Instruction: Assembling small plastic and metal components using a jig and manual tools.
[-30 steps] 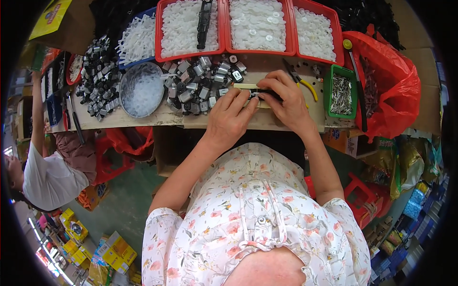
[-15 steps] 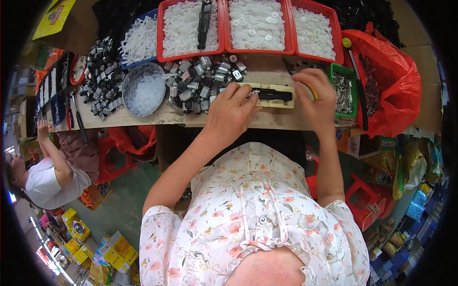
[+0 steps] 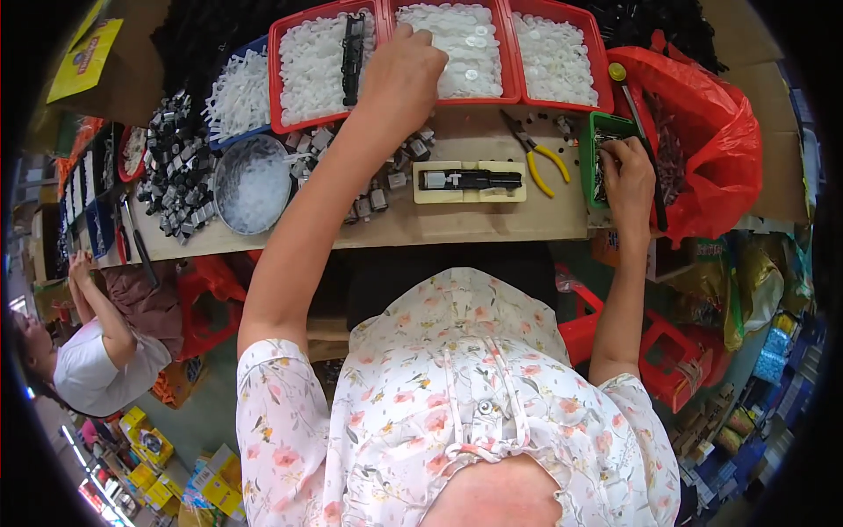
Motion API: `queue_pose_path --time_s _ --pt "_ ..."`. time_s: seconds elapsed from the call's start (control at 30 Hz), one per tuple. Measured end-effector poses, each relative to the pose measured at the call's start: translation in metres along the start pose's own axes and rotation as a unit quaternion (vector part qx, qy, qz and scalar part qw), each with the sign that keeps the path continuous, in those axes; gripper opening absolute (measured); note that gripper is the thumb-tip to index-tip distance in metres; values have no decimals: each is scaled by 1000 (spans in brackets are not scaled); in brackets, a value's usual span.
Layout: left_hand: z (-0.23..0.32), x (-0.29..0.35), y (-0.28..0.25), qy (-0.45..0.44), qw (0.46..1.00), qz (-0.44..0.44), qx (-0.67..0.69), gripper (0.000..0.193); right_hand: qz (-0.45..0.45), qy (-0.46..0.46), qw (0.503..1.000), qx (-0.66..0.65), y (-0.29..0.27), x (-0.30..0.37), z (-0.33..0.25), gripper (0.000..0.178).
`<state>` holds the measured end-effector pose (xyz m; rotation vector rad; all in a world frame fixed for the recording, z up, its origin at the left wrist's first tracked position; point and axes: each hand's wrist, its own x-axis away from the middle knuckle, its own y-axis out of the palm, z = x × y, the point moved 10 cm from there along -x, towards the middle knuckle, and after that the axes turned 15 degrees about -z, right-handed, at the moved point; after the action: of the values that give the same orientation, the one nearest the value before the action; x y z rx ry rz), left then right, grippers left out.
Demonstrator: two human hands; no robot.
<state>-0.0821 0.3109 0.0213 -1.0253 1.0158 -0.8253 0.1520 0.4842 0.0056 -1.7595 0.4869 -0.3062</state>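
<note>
My left hand (image 3: pixel 399 83) reaches over the middle red tray (image 3: pixel 479 98), its fingers bent down among small round white plastic parts (image 3: pixel 474 53). What those fingertips hold, if anything, is hidden. At the right, my right hand (image 3: pixel 629 180) dips its bunched fingers into a green bin (image 3: pixel 600 123) of small metal pins; its fingertips are partly out of sight. Between the hands, a cream block (image 3: pixel 424 195) on the table cradles a long black plastic housing (image 3: pixel 483 180) with a silvery part at its left end. Neither hand touches the block. Yellow-handled pliers (image 3: pixel 546 167) lie beside it.
Two more red trays (image 3: pixel 347 119) (image 3: pixel 562 103) hold white plastic parts; a black strip (image 3: pixel 353 60) lies across the left one. Small motors (image 3: pixel 180 171) and a round bowl (image 3: pixel 219 189) cover the left. A red bag (image 3: pixel 720 132) stands right. Another person (image 3: pixel 101 351) sits far left.
My left hand has left the cream block for the middle red tray. My right hand has let go of the pliers, now on the table, and moved right into the green bin.
</note>
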Motion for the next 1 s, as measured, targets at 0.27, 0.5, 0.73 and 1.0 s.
queue_pose_path --time_s 0.27,0.5,0.73,1.0 --pt "6 -16 15 58 998 -2 -36 5 18 34 996 -77 -4 0 8 10" --pt "11 -18 24 72 993 -36 -81 2 33 0 997 -63 -4 0 8 8" --pt "16 -3 -17 8 996 38 76 10 29 55 990 -126 -7 9 23 11" --pt "33 44 34 -184 718 -33 671 17 20 -18 903 -430 -3 3 -52 7"
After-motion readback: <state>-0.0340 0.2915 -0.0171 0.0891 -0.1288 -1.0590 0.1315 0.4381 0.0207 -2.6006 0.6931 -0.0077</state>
